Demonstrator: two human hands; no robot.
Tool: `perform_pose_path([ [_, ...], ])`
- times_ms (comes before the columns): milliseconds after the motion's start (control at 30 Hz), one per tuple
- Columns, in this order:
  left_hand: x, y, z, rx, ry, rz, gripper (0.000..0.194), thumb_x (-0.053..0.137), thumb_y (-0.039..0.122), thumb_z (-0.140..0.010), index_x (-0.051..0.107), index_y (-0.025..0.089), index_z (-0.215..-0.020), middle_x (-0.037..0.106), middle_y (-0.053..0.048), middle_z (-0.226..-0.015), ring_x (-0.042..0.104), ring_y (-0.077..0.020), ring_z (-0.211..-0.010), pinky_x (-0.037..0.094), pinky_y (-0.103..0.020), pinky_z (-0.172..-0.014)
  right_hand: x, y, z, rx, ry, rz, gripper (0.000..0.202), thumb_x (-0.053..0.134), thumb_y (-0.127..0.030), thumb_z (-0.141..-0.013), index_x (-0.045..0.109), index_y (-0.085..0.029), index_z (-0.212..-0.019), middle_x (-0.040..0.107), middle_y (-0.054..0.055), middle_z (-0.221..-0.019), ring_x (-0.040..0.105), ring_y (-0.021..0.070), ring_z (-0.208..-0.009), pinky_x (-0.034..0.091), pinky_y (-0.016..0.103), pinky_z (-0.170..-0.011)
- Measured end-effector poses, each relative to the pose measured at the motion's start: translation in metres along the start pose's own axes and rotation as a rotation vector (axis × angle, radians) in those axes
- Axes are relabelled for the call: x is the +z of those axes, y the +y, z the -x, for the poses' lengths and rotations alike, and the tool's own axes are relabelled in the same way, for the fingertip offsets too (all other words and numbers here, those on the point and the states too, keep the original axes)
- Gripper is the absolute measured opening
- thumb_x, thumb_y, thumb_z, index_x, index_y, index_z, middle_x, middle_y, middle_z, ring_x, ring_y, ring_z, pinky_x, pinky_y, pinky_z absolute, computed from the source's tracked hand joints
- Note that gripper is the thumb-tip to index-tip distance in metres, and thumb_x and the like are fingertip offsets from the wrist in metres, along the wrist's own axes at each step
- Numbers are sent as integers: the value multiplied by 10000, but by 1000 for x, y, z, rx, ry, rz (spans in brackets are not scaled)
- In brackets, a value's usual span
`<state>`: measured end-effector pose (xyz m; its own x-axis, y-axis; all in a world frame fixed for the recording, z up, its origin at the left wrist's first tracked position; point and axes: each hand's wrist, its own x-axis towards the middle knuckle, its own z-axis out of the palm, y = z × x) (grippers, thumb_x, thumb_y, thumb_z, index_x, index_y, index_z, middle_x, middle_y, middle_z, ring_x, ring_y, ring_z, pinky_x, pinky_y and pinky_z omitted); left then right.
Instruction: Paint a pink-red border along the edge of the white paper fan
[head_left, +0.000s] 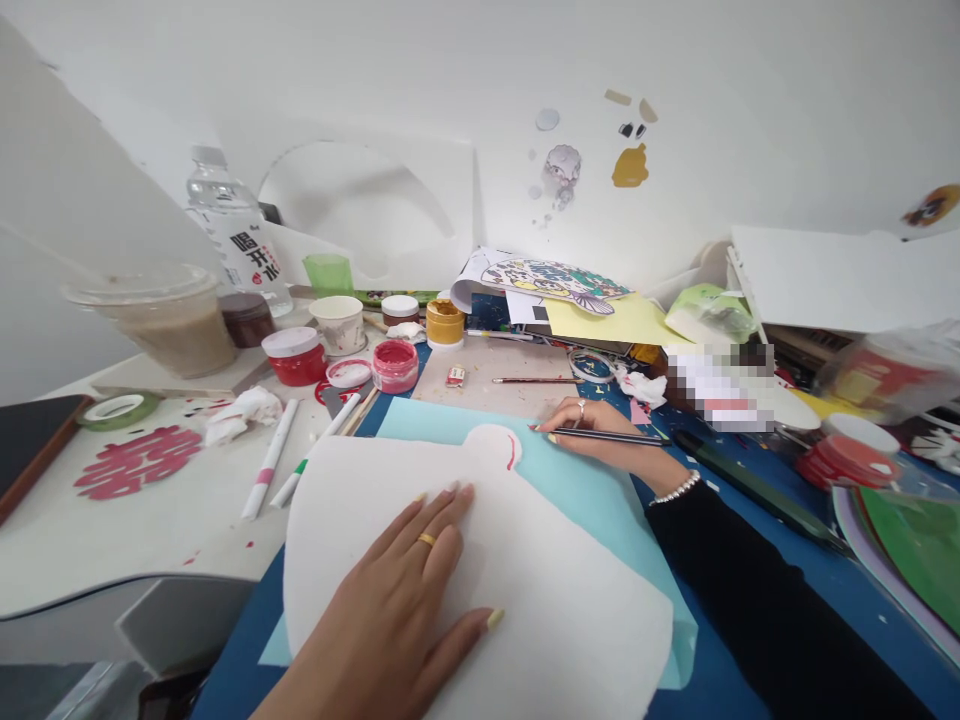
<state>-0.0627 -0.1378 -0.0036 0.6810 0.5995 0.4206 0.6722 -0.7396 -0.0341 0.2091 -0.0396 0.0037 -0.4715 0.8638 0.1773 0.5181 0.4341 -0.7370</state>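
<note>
Presses one white cutout (pixel 540 580), its near end cut off by the view, onto one light-blue sheet (pixel 585 490) with the left hand (pixel 401 570), fingers slightly spread. Pinches one dark pencil (pixel 615 436) in the right hand (pixel 611 458), just right of the cutout's rounded tip, above a bare strip of sheet. Shows two white markers (pixel 271 458) at left, a pixelated patch (pixel 724 385) hiding detail at right, then one water bottle (pixel 244 245).
</note>
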Motion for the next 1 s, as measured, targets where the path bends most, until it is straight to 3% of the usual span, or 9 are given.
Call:
perform_pose_path([
  [300, 2, -3, 4, 36, 44, -26, 497, 482, 450, -777, 425, 120, -1144, 490, -121, -1238, 461, -220, -1132, 441, -327, -916, -6, 2, 1, -113, -73, -17, 173, 529, -230, -770, 665, -175, -862, 556, 60, -824, 544, 162, -790, 430, 302, -717],
  [567, 11, -10, 1, 72, 120, -81, 626, 431, 401, -829, 180, 122, -1330, 529, -99, -1200, 503, -192, -1089, 470, -289, -873, -7, 11, -1, -116, -115, 16, 198, 508, -172, -751, 689, -184, -830, 527, 52, -805, 522, 153, -759, 420, 289, -700],
  [767, 4, -10, -1, 61, 121, -44, 724, 407, 410, -834, 12, 131, -1373, 555, -87, -1170, 543, -187, -1038, 490, -260, -842, -8, 10, 0, -106, -89, -20, 214, 503, -144, -730, 698, -215, -782, 522, 34, -770, 527, 154, -734, 426, 292, -693],
  [867, 0, -9, -1, 38, 110, -9, 714, 406, 397, -835, 2, 162, -1375, 536, -72, -1195, 527, -184, -1060, 492, -255, -843, -7, 8, 2, -56, -21, -45, 210, 495, -133, -718, 689, -214, -719, 533, 34, -770, 532, 164, -759, 424, 304, -719],
  [1000, -3, -9, -3, 27, 97, 36, 681, 413, 381, -836, 31, 206, -1372, 503, -53, -1233, 525, -174, -1064, 491, -239, -838, -4, 7, 2, 56, 250, -186, 157, 496, -150, -696, 647, -193, -692, 574, 35, -777, 527, 159, -707, 420, 276, -631],
])
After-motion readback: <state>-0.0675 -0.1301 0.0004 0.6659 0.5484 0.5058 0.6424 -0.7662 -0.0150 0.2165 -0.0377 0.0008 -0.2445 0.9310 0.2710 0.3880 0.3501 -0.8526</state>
